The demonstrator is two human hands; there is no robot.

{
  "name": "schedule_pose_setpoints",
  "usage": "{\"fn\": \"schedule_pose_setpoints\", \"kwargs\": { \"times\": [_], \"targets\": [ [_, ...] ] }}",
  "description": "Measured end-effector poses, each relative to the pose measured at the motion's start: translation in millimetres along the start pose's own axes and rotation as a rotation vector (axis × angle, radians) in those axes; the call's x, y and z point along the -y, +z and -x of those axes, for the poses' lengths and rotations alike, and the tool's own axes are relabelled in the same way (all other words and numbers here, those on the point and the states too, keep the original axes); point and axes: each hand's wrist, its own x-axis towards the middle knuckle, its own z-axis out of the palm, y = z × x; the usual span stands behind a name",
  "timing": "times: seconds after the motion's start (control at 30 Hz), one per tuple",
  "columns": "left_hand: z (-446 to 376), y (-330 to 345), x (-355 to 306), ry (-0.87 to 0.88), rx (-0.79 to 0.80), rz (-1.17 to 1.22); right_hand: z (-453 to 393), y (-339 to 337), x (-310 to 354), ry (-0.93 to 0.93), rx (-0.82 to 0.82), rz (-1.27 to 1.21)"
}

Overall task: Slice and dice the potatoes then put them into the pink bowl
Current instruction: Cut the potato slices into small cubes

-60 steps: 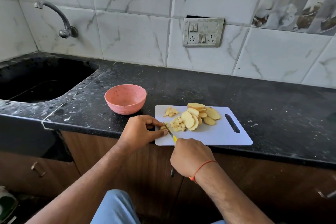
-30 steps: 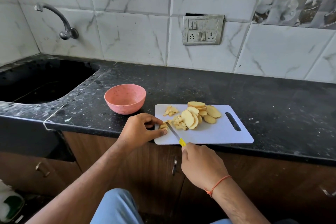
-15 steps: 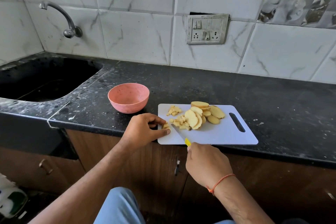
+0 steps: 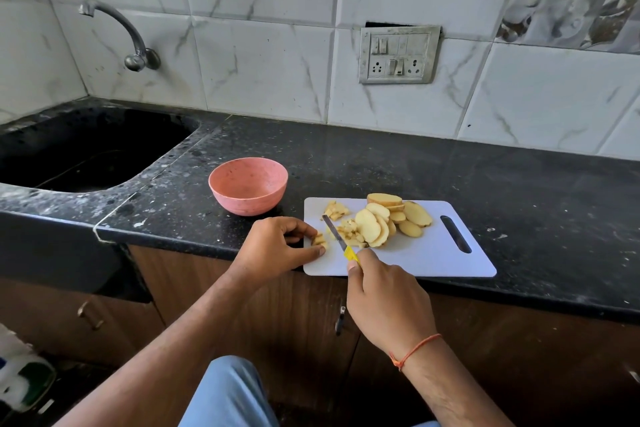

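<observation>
The board (image 4: 426,255) lies at the near edge of the dark worktop (image 4: 381,163), probably so both hands can reach it without stretching. The left hand (image 4: 277,246) pinches a small stack of potato strips (image 4: 319,240) at the board's left edge, its grip closed on them with fingertips curled, which keeps the pieces together and the nails back from the blade. The right hand (image 4: 388,302) holds the knife (image 4: 336,234) with its grip wrapped round the yellow handle; the blade points away and to the left, lying just right of the pinched strips and touching or just above the diced heap (image 4: 349,234). Whether it rests on the board I cannot tell. Uncut slices (image 4: 384,222) lean in an overlapping pile mid-board, waiting their turn, and a second small pile of dice (image 4: 335,210) sits at the far left corner, pushed clear of the cutting spot. The pink bowl (image 4: 248,185) stands just left of the board, with nothing visible inside it, close enough for scraping pieces across. By my reading, dicing is partway through and nothing is transferred yet.
</observation>
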Motion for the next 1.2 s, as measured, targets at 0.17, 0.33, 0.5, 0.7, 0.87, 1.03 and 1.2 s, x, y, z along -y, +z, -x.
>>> {"fn": "schedule_pose_setpoints", "kwargs": {
  "times": [0.17, 0.33, 0.5, 0.7, 0.87, 1.03, 1.2],
  "targets": [
    [1, 0, -1, 0.004, 0.002, -0.004, 0, 5, 2, -0.038, 0.014, 0.014],
    [1, 0, -1, -0.001, -0.001, -0.002, 0, 7, 6, -0.057, 0.025, 0.047],
    [0, 0, -2, 0.012, -0.001, -0.019, -3, 3, 8, -0.076, 0.036, 0.086],
    [0, 0, -1, 0.016, -0.006, -0.016, -3, -2, 12, -0.081, 0.072, 0.125],
    [-1, 1, 0, 0.003, -0.002, -0.018, -7, -3, 16, -0.082, 0.096, 0.182],
    [-2, 1, 1, -0.001, 0.004, -0.009, -15, -4, 19, -0.094, 0.143, 0.181],
    [-2, 0, 1, 0.004, 0.0, -0.016, -23, -5, 21, -0.071, 0.246, 0.164]
  ]
}}
